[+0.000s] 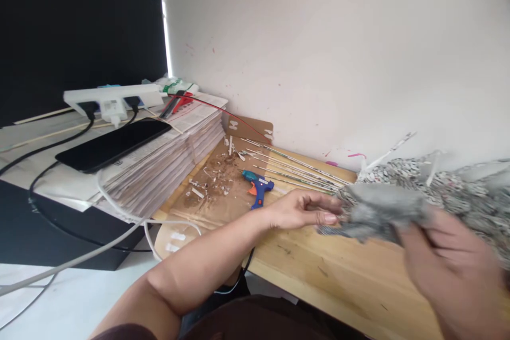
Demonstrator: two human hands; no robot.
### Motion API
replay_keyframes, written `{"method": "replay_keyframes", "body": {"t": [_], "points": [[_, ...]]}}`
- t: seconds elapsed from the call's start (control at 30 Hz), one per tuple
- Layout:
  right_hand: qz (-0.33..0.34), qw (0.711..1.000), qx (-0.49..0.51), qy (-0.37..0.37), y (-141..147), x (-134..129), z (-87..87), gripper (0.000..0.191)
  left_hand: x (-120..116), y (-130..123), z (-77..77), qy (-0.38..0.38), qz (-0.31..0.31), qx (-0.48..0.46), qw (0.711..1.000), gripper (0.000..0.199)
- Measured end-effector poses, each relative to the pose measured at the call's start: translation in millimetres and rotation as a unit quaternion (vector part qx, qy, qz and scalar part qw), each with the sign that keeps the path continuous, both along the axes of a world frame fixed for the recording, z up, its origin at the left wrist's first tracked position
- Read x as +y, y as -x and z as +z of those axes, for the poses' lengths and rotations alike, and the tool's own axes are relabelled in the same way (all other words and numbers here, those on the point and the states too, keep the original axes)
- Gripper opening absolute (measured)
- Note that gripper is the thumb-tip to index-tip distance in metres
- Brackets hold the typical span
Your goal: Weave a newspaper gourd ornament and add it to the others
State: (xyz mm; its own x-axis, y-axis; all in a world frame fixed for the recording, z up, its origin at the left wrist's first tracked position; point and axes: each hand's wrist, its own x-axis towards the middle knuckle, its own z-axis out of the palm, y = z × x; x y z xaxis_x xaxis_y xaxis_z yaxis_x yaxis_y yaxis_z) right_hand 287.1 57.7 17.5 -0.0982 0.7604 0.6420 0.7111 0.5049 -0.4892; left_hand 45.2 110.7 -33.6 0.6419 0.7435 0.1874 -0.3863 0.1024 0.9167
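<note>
My left hand [300, 210] reaches over the table with its thumb and fingers closed around the near end of a woven piece of rolled newspaper [346, 203]. Against that piece, my right hand [450, 255] grips a crumpled grey cloth [386, 204], blurred by motion. The cloth covers much of what lies between the hands. Behind it, a bulky mass of braided newspaper strips [458, 191] runs along the wall. Thin rolled paper sticks [295, 167] lie just beyond my left hand. A blue glue gun [261, 188] rests close to my left wrist.
A brown cardboard sheet [215, 180] carries glue bits and paper scraps. On the left, stacked newspapers [187, 143] bear a black phone [113, 143], a white power strip [115, 98] and a red-handled cutting tool [177, 103]. Cables [79, 257] hang in front of the stack.
</note>
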Motion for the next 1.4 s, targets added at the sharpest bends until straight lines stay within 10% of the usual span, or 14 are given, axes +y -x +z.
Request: {"method": "replay_keyframes", "body": {"t": [0.17, 0.67, 1.07, 1.4], "points": [[0.065, 0.982, -0.146, -0.099, 68, 17, -15.7, 0.021, 5, 2, 1.1, 0.095, 0.049, -0.002, 0.994, 0.057], [-0.075, 0.979, -0.160, -0.105, 66, 6, -23.2, 0.027, 12, 6, -4.5, 0.028, 0.233, 0.069, 0.970, 0.058], [0.054, 0.973, -0.191, -0.115, 65, 2, -48.3, 0.040, 7, 9, -4.5, -0.066, 0.126, 0.113, 0.983, 0.005], [0.058, 0.973, -0.194, -0.108, 52, -5, -55.4, 0.047, 7, 8, -9.4, -0.048, 0.010, 0.124, 0.991, 0.017]]}}
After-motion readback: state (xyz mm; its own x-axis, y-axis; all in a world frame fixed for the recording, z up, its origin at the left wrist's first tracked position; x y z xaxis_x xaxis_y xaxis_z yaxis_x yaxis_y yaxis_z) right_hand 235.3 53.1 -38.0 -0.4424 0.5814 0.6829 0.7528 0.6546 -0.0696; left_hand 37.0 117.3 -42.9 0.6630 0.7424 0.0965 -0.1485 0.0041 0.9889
